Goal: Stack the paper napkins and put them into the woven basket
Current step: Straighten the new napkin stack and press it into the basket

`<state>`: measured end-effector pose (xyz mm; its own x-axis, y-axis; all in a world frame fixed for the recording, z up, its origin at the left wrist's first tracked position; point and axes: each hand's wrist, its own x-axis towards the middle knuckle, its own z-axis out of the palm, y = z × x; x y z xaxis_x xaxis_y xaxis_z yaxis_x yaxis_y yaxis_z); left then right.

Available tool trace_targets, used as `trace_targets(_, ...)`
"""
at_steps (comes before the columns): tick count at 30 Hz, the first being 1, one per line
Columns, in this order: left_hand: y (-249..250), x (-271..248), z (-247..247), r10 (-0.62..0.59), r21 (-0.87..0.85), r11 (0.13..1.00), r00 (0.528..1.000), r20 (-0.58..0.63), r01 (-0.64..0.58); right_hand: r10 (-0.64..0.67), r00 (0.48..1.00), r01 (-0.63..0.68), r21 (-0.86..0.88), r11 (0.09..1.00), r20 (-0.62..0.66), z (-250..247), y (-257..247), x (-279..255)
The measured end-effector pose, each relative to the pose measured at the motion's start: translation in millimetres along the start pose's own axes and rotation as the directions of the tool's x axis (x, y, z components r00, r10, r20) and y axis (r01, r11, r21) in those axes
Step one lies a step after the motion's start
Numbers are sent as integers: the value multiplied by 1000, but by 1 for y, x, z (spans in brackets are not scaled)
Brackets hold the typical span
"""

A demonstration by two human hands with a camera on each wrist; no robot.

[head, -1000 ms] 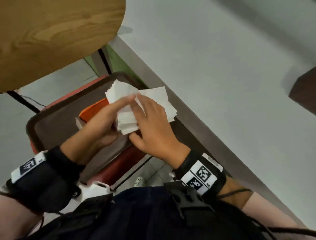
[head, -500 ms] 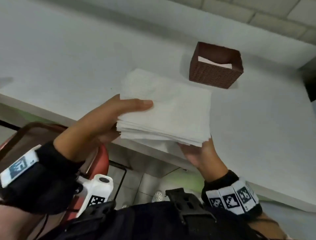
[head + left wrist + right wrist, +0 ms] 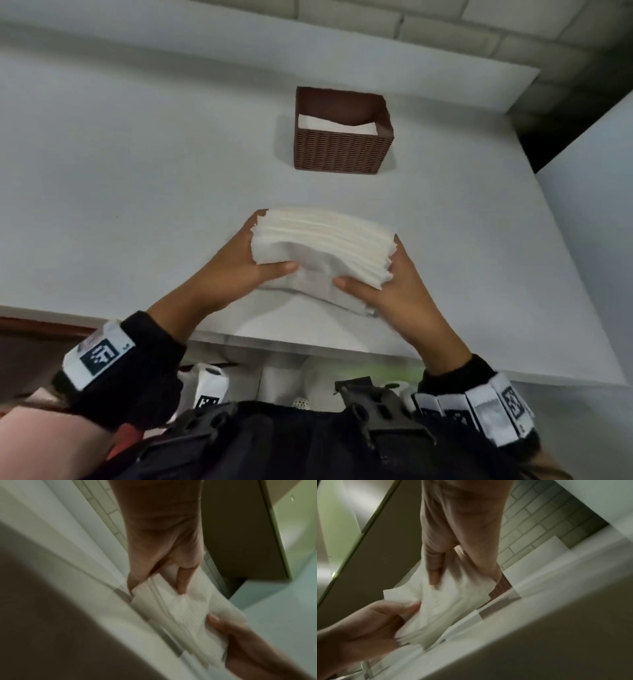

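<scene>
A thick stack of white paper napkins (image 3: pixel 322 243) stands on edge over the white counter (image 3: pixel 137 171), held between both hands. My left hand (image 3: pixel 246 263) grips its left end, thumb on the near face. My right hand (image 3: pixel 383 277) grips the right end the same way. The brown woven basket (image 3: pixel 342 147) sits farther back on the counter, apart from the stack, with some white napkins inside. In the left wrist view my left hand (image 3: pixel 157 574) pinches the napkins (image 3: pixel 185 607). In the right wrist view my right hand (image 3: pixel 450 566) pinches the napkins (image 3: pixel 447 601), the basket (image 3: pixel 500 588) just behind them.
A white tiled wall (image 3: pixel 411 20) runs behind the counter. A white panel (image 3: pixel 589 205) rises at the right end, with a dark gap beside it. The counter's front edge (image 3: pixel 308 342) lies just under my wrists.
My view swung from the tray beside the counter to the counter and basket. The stack, carried flat half a second ago, now stands on edge nearer the basket with both hands gripping its ends.
</scene>
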<state>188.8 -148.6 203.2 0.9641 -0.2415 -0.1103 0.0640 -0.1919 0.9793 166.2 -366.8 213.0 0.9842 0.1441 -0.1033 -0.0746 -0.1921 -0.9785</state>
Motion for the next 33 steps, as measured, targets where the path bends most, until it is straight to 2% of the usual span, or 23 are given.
trace_targets(2, 0, 1, 9, 170, 81, 983, 984, -43, -166, -81, 997, 82, 39, 996, -15, -5, 2, 1)
trace_targets(4, -6, 4, 11, 262, 99, 961, 965, -6, -260, -110, 994, 111, 43, 993, -9, -10, 6, 4)
trace_targets(8, -19, 10, 9, 171, 22, 985, 981, 89, -173, -24, 996, 23, 13, 1000, 89, -13, 17, 12)
trace_targets(10, -22, 12, 11, 171, 45, 983, 979, 112, -177, -4, 997, 4, 0, 1000, 83, -11, 19, 14)
trace_targets(12, -23, 12, 12, 186, 76, 978, 977, 102, -194, -8, 998, 9, -14, 1000, 60, -11, 19, 14)
trace_targets(16, -21, 14, 5, 94, 51, 994, 994, 60, -97, 1, 995, -1, -3, 1000, 102, -15, 20, 16)
trace_targets(20, -24, 16, 0, 132, 118, 982, 985, 111, -145, -4, 991, 13, -66, 998, 134, -12, 19, 16)
trace_targets(23, -24, 15, -5, 101, 109, 987, 987, 123, -114, 18, 990, -8, -73, 997, 138, -14, 19, 18)
trace_targets(27, -26, 13, -7, 138, 169, 973, 981, 138, -160, 31, 989, -17, -100, 995, 145, -13, 20, 21)
trace_targets(31, -16, 11, -2, 65, 234, 967, 987, 149, -99, 32, 991, -8, -183, 983, 130, -11, 20, 23)
trace_targets(33, -10, 12, -4, 82, 229, 966, 983, 163, -119, 27, 992, -3, -193, 981, 121, -14, 12, 23)
